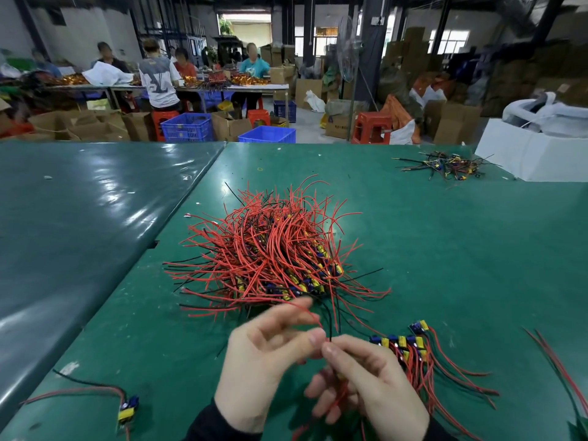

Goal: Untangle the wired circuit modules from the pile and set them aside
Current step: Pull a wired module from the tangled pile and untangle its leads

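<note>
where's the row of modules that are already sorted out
In the head view, the sorted modules lie in a row on the green table, just right of the right hand and near of the big wire pile.

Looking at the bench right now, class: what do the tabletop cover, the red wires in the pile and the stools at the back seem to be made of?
Tabletop cover: likely vinyl or rubber sheet, green, smooth; it shows glossy reflections and a seam.
Red wires: thin leads in flexible plastic-looking insulation; they bend in loose curves. The core is not visible.
Stools: probably moulded plastic, uniform orange-red with a slight sheen.
</note>
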